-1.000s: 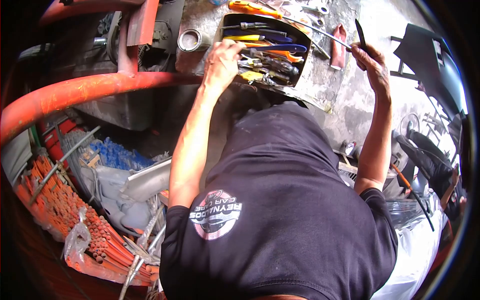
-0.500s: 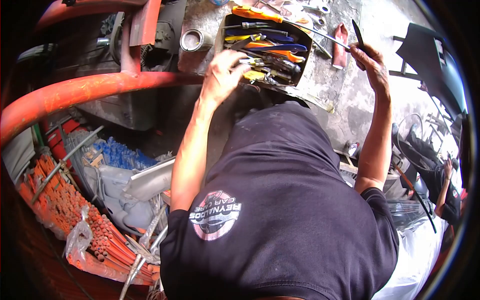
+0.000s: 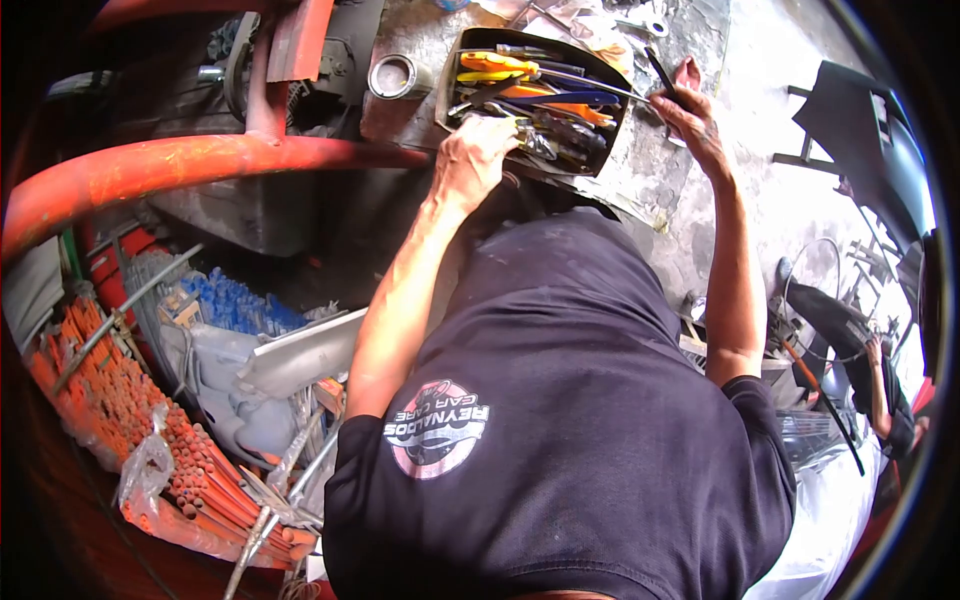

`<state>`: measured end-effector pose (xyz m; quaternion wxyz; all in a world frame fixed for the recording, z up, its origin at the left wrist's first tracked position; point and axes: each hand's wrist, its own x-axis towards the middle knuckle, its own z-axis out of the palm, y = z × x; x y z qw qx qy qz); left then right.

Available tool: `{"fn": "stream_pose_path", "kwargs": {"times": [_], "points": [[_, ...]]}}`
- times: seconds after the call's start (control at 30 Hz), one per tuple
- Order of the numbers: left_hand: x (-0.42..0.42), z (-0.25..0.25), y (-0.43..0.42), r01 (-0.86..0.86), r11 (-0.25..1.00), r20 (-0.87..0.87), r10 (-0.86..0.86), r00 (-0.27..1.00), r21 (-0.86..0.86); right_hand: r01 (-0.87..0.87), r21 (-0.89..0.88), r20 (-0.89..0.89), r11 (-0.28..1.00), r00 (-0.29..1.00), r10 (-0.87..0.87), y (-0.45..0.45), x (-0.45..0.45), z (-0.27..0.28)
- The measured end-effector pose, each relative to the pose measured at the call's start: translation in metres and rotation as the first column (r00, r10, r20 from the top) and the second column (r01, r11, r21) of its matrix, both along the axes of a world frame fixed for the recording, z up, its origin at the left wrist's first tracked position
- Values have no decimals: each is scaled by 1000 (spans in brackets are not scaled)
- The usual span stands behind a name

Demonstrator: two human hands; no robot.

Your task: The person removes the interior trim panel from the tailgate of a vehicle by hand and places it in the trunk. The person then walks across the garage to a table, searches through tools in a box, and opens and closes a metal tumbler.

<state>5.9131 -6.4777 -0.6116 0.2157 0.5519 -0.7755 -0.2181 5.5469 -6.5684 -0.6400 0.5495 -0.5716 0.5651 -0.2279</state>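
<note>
at twelve o'clock the orange-handled screwdriver [image 3: 497,64] reaches over the tool box [image 3: 451,86], its shaft end pinched by the fingers of the right hand [image 3: 692,122], so a slip could drop it toward the left hand [image 3: 472,160] at the box's eight o'clock, whose grip i cannot tell.

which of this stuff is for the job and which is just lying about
In use, it seems:
long orange-handled screwdriver and slim black piece, in right hand
dark rectangular box of tools, left hand at its edge

Seemingly idle:
open round metal can
bundled orange tubes
</note>
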Motion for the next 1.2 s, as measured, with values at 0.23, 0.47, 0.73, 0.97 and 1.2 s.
{"fn": "stream_pose_path", "kwargs": {"times": [0.23,0.47,0.73,0.97,1.2], "points": [[-8,-11,4,-45,998,-68,41,997,-51,-1,-35,-12,999,1000,0,8,6,-23],[-12,-4,10,31,998,-73,-34,997,-55,67,118,147,991,986,-84,10,12,-4],[-14,-3,11,-22,999,-110,25,994,25,74,186,188,980,976,-109,9,11,-8],[-14,1,15,-104,994,-180,97,979,-34,403,-158,119,901,914,-388,2,-11,-32],[-9,24,25,-287,922,-534,385,753,260,119,-32,408,992,908,-96,24,18,53]]}}
